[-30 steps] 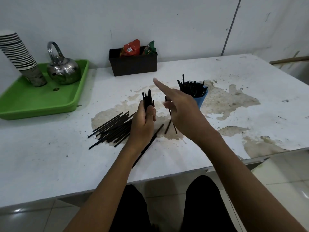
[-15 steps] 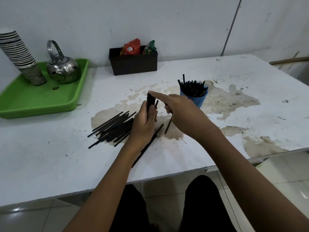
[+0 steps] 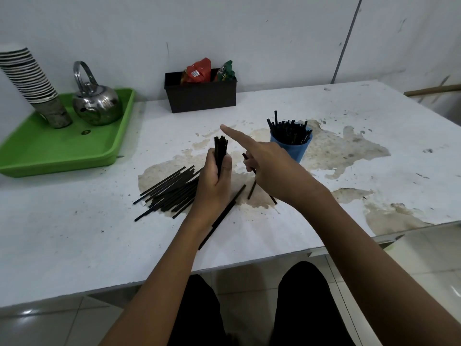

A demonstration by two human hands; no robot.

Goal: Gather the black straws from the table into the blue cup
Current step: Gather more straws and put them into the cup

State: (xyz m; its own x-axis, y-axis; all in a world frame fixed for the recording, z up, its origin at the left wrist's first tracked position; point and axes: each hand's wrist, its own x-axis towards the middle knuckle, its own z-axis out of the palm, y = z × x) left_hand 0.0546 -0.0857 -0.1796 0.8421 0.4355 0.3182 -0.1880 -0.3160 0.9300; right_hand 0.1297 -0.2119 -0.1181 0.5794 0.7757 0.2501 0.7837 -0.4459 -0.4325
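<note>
**Straw bundle being held upright in left hand, cup part-filled**

White table [image 3: 74, 236], stained and peeling toward its middle and right edge, is carrying everything. Green tray [image 3: 62, 156] is sitting at the back-left corner, loaded with a steel kettle [image 3: 96, 106] and a stack of paper cups [image 3: 32, 81]. Black box [image 3: 200, 96] with snack packets is being kept at the back edge, against the wall.

Loose straws [image 3: 169, 193] are lying fanned out on the stained patch near the middle, left of the hands; a few more are scattered under and just beside the right hand, and one long one is running toward the front edge.

Blue cup [image 3: 294, 148] is standing upright right of middle, already packed with black straws, partly covered by the right hand.

Left hand [image 3: 214, 181] is being curled tightly round an upright straw bundle [image 3: 220, 151]. Right hand [image 3: 272, 168] is being held with forefinger stretched out toward the bundle tops, not quite touching; its lower fingers are pinching one straw.
</note>
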